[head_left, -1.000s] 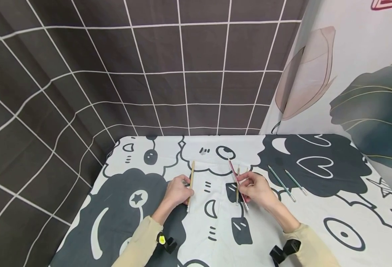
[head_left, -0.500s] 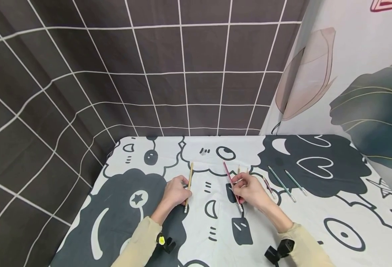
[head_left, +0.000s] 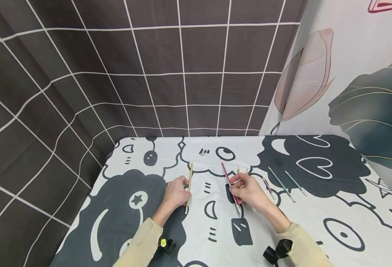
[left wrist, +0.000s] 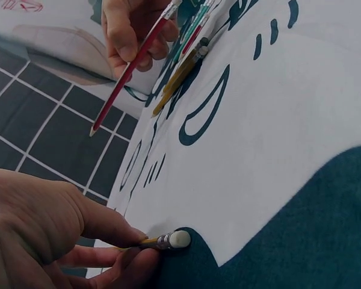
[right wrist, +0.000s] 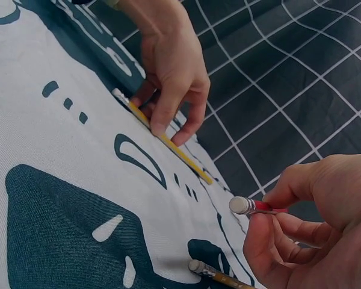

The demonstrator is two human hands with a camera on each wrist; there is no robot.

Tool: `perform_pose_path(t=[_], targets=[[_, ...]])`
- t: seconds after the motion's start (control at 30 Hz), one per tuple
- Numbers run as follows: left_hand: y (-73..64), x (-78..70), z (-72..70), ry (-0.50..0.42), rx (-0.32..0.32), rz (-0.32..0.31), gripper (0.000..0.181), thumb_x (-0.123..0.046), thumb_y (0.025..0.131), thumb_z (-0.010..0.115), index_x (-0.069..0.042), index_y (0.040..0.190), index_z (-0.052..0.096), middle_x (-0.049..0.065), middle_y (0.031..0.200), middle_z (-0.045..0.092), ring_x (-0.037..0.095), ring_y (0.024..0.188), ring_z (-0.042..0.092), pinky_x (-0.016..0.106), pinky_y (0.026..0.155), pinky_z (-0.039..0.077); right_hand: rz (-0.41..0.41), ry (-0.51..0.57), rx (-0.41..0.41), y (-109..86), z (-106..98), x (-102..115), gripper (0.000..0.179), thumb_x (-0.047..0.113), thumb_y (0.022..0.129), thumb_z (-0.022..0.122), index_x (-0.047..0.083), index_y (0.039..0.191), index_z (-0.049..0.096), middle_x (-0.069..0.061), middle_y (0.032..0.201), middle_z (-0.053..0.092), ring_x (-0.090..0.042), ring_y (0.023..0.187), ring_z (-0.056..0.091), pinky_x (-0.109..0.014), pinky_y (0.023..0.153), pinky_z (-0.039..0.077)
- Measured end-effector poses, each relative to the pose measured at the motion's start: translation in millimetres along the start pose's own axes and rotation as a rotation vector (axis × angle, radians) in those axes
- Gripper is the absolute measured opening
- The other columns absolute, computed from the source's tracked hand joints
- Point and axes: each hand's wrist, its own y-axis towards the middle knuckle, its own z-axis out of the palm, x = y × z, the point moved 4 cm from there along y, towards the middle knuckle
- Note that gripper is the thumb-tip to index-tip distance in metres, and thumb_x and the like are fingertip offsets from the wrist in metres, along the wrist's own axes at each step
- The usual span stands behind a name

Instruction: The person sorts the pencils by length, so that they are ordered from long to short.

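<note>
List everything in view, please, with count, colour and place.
Held yellow pencil: one, yellow, in the left hand.
Held red pencil: one, red, in the right hand.
Loose yellow pencils: apparently two, yellow, near that hand, partly hidden.
Loose red pencil: one, dark red, right of that hand.
Green pencils: two, green, farther right.
Cloth: one, white and grey, under the hands.
Grid curtain: one, dark, white-lined, back and left.
Leaf curtain: one, mostly white, back right.
Wrist cameras: two, black, on wrists.
Sleeves: two, pale yellow, both arms.
Left hand, right hand: two, bare, mid-cloth.

No readable text, labels or numbers
</note>
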Motion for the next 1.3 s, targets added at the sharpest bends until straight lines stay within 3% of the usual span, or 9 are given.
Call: perform_pose_path(t=[0.4, 0.97, 1.3], targets=[[-3.2, 2.4, 0.3, -0.039, -0.022, 0.012, 0.026, 0.002, 0.08, 0.07, 0.001, 0.106, 0.069, 0.004, 0.062, 0.059, 0.006, 0.037, 0.055, 0.024, 0.041, 0.046, 0.05, 0.004, -0.008, 3.1, 14, -6, 0.018, -0.008, 0.085, 0.065, -0.008, 0.102, 0.059, -0.007, 0.071, 0.061, -0.014, 0.05, 0.056, -0.026, 0.044, 0.05], [-3.2, 2.6, -2.2, -0.058, -0.025, 0.023, 0.025, 0.002, 0.08, 0.073, 0.001, 0.105, 0.07, 0.003, 0.062, 0.061, 0.006, 0.038, 0.057, 0.024, 0.042, 0.046, 0.12, 0.011, -0.024, 12.4, 50, -6, 0.017, -0.011, 0.08, 0.063, -0.007, 0.096, 0.062, -0.007, 0.069, 0.061, -0.011, 0.045, 0.055, -0.025, 0.042, 0.048], [-2.1, 3.2, -2.9, -0.054, -0.021, 0.006, 0.025, 0.001, 0.08, 0.073, -0.001, 0.104, 0.07, 0.006, 0.068, 0.064, 0.006, 0.038, 0.057, 0.024, 0.042, 0.047, 0.118, -0.007, -0.007, 21.8, 69, 2, 0.016, -0.007, 0.079, 0.064, -0.005, 0.095, 0.063, -0.006, 0.069, 0.063, -0.012, 0.044, 0.057, -0.027, 0.04, 0.05]])
